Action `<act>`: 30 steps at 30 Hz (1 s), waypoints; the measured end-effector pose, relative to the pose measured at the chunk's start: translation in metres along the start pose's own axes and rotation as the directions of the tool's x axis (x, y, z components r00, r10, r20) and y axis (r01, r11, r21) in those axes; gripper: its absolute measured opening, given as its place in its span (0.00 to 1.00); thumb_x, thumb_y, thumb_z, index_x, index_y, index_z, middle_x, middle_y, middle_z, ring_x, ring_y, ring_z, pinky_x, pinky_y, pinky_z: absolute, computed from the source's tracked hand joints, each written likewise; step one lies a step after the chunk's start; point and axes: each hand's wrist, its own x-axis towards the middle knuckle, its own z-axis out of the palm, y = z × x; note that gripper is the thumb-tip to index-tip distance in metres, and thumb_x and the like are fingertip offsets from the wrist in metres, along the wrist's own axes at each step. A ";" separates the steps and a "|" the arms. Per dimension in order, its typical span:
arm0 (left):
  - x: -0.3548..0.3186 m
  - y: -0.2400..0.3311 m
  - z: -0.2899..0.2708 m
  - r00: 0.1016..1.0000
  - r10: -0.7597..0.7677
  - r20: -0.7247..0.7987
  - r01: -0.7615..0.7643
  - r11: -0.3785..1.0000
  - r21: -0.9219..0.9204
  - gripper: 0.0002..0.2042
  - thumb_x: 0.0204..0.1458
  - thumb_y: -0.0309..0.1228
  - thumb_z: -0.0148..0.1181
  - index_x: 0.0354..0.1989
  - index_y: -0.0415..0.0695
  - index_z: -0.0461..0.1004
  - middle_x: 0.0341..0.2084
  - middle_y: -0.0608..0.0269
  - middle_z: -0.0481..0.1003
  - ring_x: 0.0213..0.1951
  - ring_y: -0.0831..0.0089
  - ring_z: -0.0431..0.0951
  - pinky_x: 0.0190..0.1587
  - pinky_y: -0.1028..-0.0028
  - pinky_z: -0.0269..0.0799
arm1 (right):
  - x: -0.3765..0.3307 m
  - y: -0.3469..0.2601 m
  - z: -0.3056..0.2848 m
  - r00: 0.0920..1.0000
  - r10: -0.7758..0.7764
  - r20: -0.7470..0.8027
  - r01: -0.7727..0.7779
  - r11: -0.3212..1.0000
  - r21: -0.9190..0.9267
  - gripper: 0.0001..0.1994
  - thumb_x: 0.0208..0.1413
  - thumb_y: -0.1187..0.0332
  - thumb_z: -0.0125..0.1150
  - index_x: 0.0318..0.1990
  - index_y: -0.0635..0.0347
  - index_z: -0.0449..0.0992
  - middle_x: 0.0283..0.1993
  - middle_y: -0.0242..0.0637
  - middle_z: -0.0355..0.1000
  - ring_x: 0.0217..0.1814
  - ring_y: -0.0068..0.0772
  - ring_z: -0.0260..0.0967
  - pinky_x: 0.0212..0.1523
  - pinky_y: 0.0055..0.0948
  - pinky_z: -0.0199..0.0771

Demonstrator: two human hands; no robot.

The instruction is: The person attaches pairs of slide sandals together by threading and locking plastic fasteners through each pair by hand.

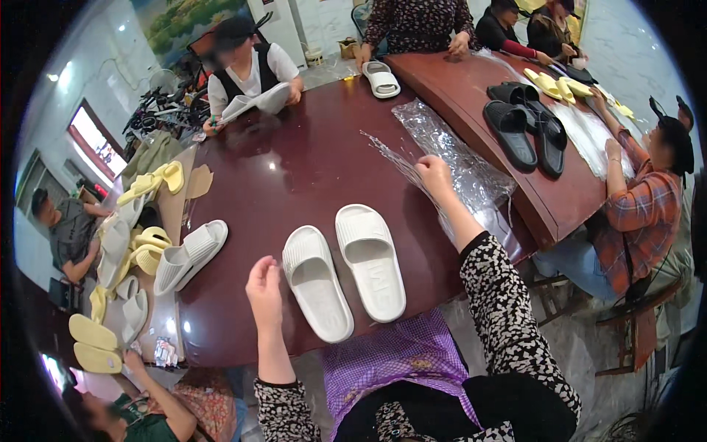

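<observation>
Two off-white ribbed slides lie side by side before me on the dark red table: a left slide [318, 283] and a right slide [370, 263], toes pointing away. Just left of the pair, my left hand [265, 291] is raised with its fingers curled together; nothing shows in it. My right hand [436, 177] reaches forward over a bundle of thin clear strands [401, 160]. Its fingers are pinched, and whatever they may hold is too small to make out. Beside that hand lies a crinkled clear plastic sheet [442, 132].
Another pair of pale slides [191, 258] rests at the table's left edge, near piled yellow slides [151, 243]. Black slides [526, 132] stand on the raised brown tabletop [442, 74] to the right. Several people sit or stand around, one handling a pale slide [258, 102] across the table.
</observation>
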 end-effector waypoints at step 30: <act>0.049 0.053 0.222 0.745 0.515 0.424 -0.630 0.752 0.193 0.11 0.48 0.23 0.58 0.40 0.34 0.72 0.37 0.52 0.73 0.38 0.60 0.76 0.41 0.70 0.72 | -0.009 -0.002 -0.012 0.995 -0.098 -0.034 0.104 0.960 0.261 0.07 0.48 0.69 0.58 0.32 0.62 0.78 0.31 0.43 0.76 0.34 0.41 0.74 0.37 0.34 0.71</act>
